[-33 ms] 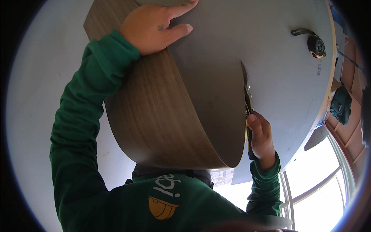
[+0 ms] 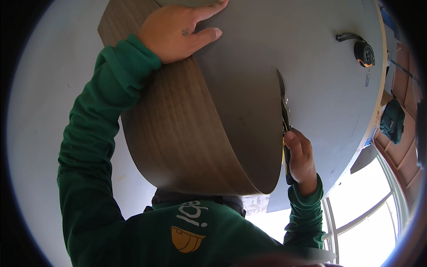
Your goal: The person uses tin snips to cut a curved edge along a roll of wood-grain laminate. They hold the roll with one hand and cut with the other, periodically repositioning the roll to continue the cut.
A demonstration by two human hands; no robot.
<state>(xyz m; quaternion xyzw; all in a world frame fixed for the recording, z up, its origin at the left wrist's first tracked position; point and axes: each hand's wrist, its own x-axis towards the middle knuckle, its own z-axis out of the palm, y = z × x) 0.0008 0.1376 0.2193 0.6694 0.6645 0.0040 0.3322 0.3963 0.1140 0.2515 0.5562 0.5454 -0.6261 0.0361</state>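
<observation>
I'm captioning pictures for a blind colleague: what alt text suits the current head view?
A person's left grip rests on a curled wood-grain sheet, while the right grip holds a dark-bladed cutting tool along its edge. A tape measure lies on the grey surface at upper right.

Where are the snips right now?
In the head view, the snips are right of centre, held in the right hand, blades pointing up the picture, at the right-hand edge of the curled wood-grain sheet.
</observation>
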